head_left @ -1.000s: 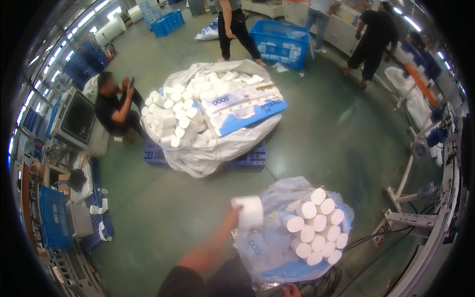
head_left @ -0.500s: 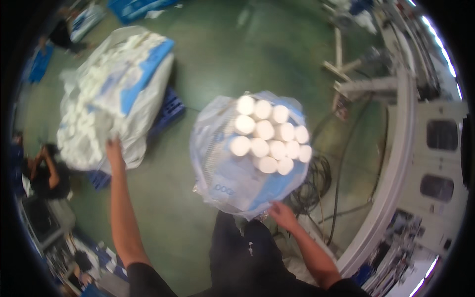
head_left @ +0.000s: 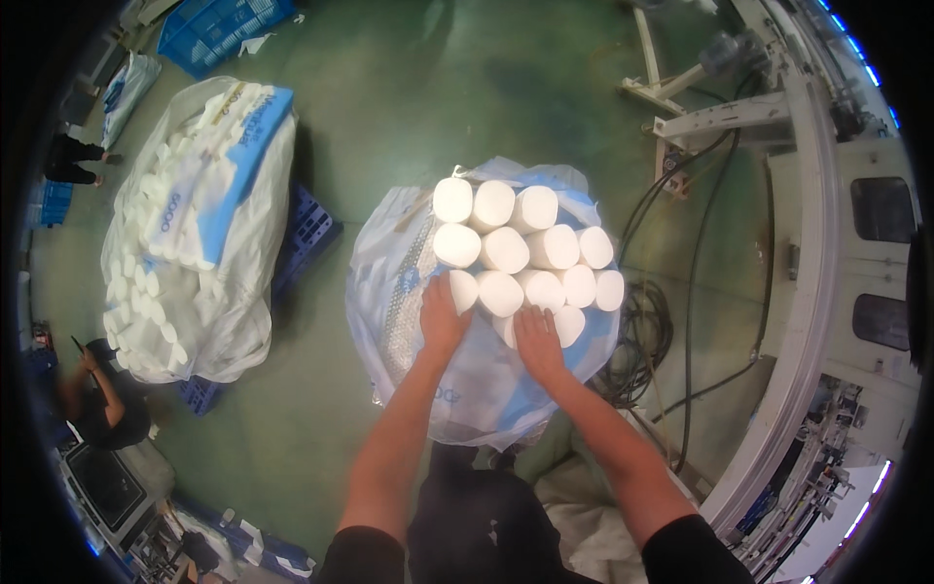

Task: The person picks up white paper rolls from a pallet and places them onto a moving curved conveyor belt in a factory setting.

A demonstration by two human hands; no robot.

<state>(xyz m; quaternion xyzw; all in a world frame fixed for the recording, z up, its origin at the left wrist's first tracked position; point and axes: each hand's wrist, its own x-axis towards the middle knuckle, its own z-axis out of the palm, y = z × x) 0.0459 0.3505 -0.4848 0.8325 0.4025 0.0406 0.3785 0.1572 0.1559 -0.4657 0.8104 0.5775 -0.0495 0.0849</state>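
Note:
Several white cylinders (head_left: 503,250) stand close together in rows on a large, translucent plastic bag (head_left: 467,389) with blue patches, right in front of me. My left hand (head_left: 445,316) rests against a cylinder (head_left: 465,290) at the near left of the group, its fingers stretched along the side and partly covering it. At the near edge, my right hand (head_left: 538,339) lies with fingers extended on the cylinders, half hiding one between my hands. Both hands touch the group without visibly gripping a cylinder. What fills the bag underneath is hidden.
Leftward, another big clear bag (head_left: 258,321) full of white pieces sits on a blue pallet (head_left: 309,229). Black cables (head_left: 642,341) coil on the floor beside a machine frame (head_left: 778,321) at right. Far left are a blue crate (head_left: 219,34) and a person (head_left: 107,394).
My left hand has left the bag at the left and come to the white cylinders. My right hand has moved from the bag's near edge up onto them. My view has shifted slightly.

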